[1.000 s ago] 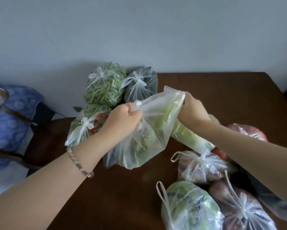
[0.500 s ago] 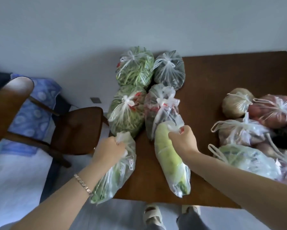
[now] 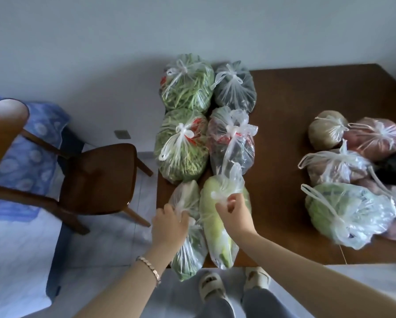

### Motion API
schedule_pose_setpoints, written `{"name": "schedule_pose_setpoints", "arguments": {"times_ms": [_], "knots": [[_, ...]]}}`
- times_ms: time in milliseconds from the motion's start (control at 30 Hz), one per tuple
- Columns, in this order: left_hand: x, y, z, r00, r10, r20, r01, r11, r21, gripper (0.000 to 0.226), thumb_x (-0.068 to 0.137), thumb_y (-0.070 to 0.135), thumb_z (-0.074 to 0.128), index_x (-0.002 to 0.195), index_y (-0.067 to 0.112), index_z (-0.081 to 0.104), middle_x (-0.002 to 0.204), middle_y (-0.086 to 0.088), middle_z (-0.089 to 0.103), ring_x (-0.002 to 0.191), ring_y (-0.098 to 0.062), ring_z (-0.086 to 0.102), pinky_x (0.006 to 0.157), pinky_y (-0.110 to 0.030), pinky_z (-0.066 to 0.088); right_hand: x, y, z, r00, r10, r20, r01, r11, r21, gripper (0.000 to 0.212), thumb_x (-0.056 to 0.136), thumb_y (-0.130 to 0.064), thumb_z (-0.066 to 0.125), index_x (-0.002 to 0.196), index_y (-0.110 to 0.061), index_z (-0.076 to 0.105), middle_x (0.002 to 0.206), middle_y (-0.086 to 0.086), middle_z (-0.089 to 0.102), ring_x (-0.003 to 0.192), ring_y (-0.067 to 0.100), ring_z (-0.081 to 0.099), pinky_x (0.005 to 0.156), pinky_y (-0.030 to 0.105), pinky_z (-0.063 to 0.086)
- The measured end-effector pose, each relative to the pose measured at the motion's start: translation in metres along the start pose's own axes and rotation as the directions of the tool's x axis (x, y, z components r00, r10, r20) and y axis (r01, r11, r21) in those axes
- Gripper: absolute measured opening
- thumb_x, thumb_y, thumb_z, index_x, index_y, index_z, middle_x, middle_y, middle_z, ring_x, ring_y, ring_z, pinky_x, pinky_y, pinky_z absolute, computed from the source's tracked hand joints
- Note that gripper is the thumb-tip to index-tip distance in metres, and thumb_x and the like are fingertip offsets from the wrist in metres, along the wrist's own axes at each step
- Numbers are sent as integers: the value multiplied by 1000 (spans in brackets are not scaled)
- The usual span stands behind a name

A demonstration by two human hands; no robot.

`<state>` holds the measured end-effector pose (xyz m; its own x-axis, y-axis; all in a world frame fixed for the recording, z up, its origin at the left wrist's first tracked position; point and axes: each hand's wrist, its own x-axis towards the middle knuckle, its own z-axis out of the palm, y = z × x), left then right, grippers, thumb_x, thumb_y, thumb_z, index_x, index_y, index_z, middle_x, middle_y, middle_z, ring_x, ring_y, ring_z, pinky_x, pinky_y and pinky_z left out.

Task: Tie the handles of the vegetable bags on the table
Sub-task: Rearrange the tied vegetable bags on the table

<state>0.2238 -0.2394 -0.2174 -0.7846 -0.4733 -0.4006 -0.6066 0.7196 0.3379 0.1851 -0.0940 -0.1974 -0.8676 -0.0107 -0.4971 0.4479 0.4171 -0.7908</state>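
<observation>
Along the near left corner of the table (image 3: 284,106): two bags side by side, touching, bottoms hanging past the near edge. Left hand (image 3: 169,228) on the greens bag (image 3: 192,258), fingers curled round its gathered neck. Right hand (image 3: 236,216) on the gourd bag (image 3: 215,228), thumb and fingertips pinching plastic just below the knot, loose handles standing up above it. Behind these, four tied bags (image 3: 183,145) in two rows. Well apart at right, heap of bags (image 3: 343,207). Bracelet (image 3: 150,269) on left wrist. Chair (image 3: 96,177) left of table.
</observation>
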Motion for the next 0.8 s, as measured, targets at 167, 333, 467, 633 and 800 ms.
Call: {"name": "schedule_pose_setpoints", "arguments": {"times_ms": [167, 333, 467, 633, 800], "knots": [[3, -8, 2, 994, -23, 107, 30, 998, -61, 61, 92, 46, 41, 144, 23, 19, 146, -15, 20, 130, -36, 29, 101, -46, 34, 6, 7, -11, 952, 278, -129, -300, 932, -206, 75, 82, -51, 56, 142, -23, 21, 141, 9, 27, 127, 33, 31, 102, 45, 34], [14, -7, 5, 956, 25, 294, 34, 980, -194, 56, 95, 41, 34, 146, 24, 21, 144, -16, 34, 127, -36, 39, 104, -48, 36, 6, 17, -7, 965, 226, 133, -199, 961, -191, 69, 91, -38, 49, 148, -23, 12, 152, 6, 12, 126, 28, 41, 96, 32, 41], [13, 13, -16, 938, -14, 346, -45, 986, 162, 51, 94, 42, 30, 141, 23, 27, 139, -13, 38, 121, -35, 45, 99, -46, 38, 12, 0, -29, 940, 277, 201, -205, 926, -318, 53, 93, -20, 49, 142, -10, 31, 144, 14, 35, 118, 26, 48, 93, 32, 44], [-11, 87, -49, 911, 368, 183, -410, 771, 487, 37, 94, 37, 33, 122, 16, 47, 124, -8, 54, 114, -29, 47, 94, -41, 36, 24, -24, -94, 960, 142, 240, -21, 895, -445, 28, 91, -19, 48, 109, -4, 63, 111, 16, 66, 104, 31, 62, 89, 35, 49], [-26, 152, -18, 713, 644, 277, -694, 703, 155, 45, 91, 39, 47, 131, 19, 44, 130, -5, 52, 121, -24, 47, 97, -35, 41, 34, -33, -167, 993, -110, 34, 115, 920, -374, 17, 87, -17, 54, 96, -12, 67, 90, 7, 71, 83, 19, 64, 72, 27, 48]]}}
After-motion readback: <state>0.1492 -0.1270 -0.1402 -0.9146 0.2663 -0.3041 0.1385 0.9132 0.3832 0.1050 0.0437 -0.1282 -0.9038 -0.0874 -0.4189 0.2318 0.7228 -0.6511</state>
